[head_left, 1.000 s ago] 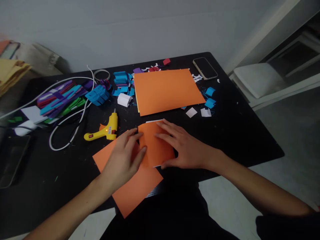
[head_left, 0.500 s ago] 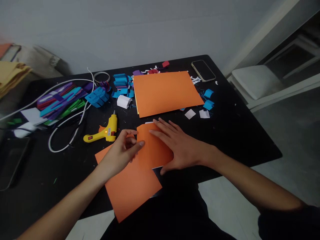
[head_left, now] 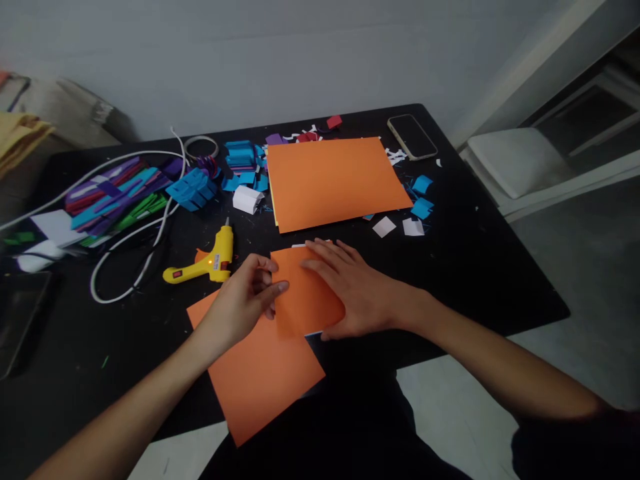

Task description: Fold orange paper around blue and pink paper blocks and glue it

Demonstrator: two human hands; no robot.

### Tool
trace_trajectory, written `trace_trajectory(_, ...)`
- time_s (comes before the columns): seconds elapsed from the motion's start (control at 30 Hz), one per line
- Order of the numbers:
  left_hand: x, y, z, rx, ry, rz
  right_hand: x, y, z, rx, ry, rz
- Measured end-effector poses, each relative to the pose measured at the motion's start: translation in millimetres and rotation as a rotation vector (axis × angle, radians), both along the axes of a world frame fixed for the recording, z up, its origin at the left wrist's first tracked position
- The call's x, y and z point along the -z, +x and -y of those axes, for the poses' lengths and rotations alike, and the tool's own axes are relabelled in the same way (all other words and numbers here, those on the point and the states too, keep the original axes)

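A small orange sheet [head_left: 295, 293] lies near the table's front edge, with white showing at its back and front edges. My right hand [head_left: 350, 287] rests on its right part, fingers spread. At its left edge my left hand [head_left: 253, 293] has curled fingers, the thumb on top of the edge, pinching it. Partly beneath, a larger orange sheet [head_left: 265, 387] reaches over the table's front edge. Just left of my left hand lies a yellow glue gun [head_left: 215, 260] with a lit orange light, an orange scrap beside it.
A large orange sheet [head_left: 335, 180] lies farther back. Around it are blue pieces [head_left: 423, 208], white pieces [head_left: 384, 227] and a phone [head_left: 413, 137]. Coloured strips [head_left: 115, 197] and a looped white cable [head_left: 163, 230] are at the left. A dark device [head_left: 25, 320] lies at the left edge.
The view has shifted slightly, so the table items appear a little displaced. Both hands keep nearly the same pose on the small orange sheet.
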State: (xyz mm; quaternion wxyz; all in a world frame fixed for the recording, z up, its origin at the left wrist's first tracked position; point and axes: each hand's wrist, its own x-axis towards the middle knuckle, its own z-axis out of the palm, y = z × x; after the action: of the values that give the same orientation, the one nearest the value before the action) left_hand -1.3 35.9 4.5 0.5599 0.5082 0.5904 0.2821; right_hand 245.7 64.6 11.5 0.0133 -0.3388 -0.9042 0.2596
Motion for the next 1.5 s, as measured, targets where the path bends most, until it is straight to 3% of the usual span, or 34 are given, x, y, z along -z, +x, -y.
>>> trace_trajectory(0.87, 7.2, -3.4, 2.6, 0.040, 0.051, -0.077, -1.2, 4.7, 4.7, -0.006, 0.027, -0.011)
trace_trajectory(0.97, 3.3, -2.0, 6.3, 0.073, 0.213, -0.283, -4.5, 9.0, 11.5, -0.004, 0.074, -0.056)
trace_trajectory(1.1, -1.0, 4.0, 16.2, 0.099, 0.653, -0.639, -3.5, 12.7, 26.7, 0.054, 0.139, -0.081)
trace_trajectory(1.2, 0.6, 10.9, 23.7, 0.210, 0.899, -0.748, 4.4, 10.7, 36.5, 0.103, 0.172, -0.016)
trace_trajectory(1.33, 8.3, 18.7, 28.1, 0.390, 0.960, -0.738, 16.1, 6.1, 41.5, 0.115, 0.163, 0.037)
trace_trajectory(1.5, 16.1, 20.3, 27.4, 0.436, 0.958, -0.747, 21.0, 4.5, 42.0, 0.120, 0.177, 0.022)
